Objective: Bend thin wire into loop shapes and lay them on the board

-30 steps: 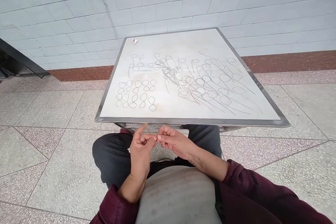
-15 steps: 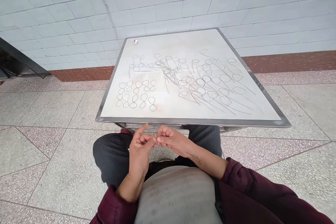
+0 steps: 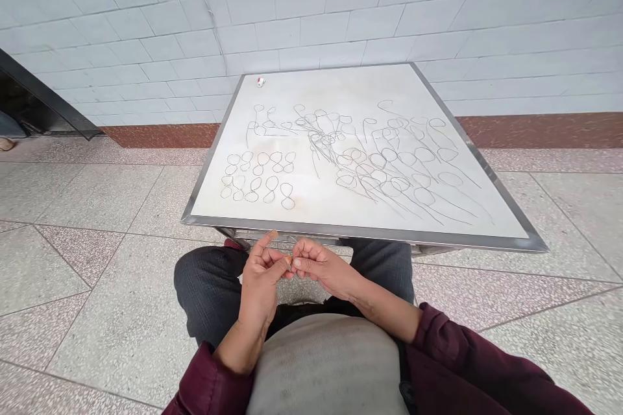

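In front of my lap, just beyond the table's near edge, my left hand point(image 3: 261, 277) and my right hand point(image 3: 325, 267) meet fingertip to fingertip. Each pinches with thumb and finger at the same spot. A thin wire point(image 3: 294, 239) shows faintly above the fingertips; most of it is hidden by the fingers. My left index finger points up, away from the pinch. On the white tabletop point(image 3: 321, 207) lie several figure-eight wire pieces point(image 3: 287, 196) in rows at the left. Many looped wires with long tails point(image 3: 424, 196) spread over the middle and right.
A metal rim point(image 3: 370, 233) edges the table, close above my knees. At its far left corner sits a small white-and-red object point(image 3: 261, 82). A white tiled wall point(image 3: 341, 26) stands behind. Speckled tile floor point(image 3: 121, 298) surrounds the table.
The whole view has shifted and tilted slightly, so the table appears a little lower and to the right. Both hands keep their pinch, and more wire shows above the fingertips.
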Demonstrator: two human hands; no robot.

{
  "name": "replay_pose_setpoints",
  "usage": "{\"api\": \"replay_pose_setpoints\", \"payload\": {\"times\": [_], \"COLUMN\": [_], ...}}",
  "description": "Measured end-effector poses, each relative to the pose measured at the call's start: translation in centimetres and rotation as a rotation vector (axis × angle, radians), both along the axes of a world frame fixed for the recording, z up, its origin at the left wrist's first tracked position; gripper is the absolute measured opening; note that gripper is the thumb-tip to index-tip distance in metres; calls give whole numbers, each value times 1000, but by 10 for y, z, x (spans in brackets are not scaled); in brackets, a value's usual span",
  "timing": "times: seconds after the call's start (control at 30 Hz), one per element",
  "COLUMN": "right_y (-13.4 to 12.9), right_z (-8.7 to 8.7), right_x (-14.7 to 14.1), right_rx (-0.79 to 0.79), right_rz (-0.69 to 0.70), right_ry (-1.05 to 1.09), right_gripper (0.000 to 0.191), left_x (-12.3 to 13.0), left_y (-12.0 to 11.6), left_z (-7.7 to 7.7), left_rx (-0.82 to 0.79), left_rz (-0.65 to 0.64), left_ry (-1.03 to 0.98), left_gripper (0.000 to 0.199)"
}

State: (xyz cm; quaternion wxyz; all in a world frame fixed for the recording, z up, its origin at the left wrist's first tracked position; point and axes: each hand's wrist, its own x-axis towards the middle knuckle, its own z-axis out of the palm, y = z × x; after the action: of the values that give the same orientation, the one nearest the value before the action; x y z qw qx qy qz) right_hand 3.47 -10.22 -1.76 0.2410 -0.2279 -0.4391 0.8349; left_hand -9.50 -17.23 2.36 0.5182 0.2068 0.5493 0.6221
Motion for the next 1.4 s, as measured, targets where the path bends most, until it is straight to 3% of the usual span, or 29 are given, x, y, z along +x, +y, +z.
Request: {"api": "replay_pose_setpoints", "payload": {"times": [0.2,0.33,0.5,0.87,1.07,1.27,1.4], "right_y": [-5,-5,-4,-2,5,18,15], "right_z": [3,5,5,6,16,21,18], "right_x": [-2,-3,-3,6,6,-2,-11], "right_rx": [-218,-250,-187,-66,267,477,384], "right_rz": [70,87,96,90,15,-4,-30], "right_ry": [76,64,5,-67,-159,-233,-216], "right_gripper": [25,29,31,30,30,25,32], "left_x": [2,3,2,7,7,11,10], "left_y": [-1,-3,-3,-5,-9,-11,-10], "left_z": [2,-2,-7,-2,-5,-4,-11], "left_rx": [48,72,66,56,38,0,15], "left_rz": [78,71,48,57,27,-23,-32], "left_ry": [7,18,46,45,214,268,254], "left_gripper": [56,54,53,59,61,64,63]}}
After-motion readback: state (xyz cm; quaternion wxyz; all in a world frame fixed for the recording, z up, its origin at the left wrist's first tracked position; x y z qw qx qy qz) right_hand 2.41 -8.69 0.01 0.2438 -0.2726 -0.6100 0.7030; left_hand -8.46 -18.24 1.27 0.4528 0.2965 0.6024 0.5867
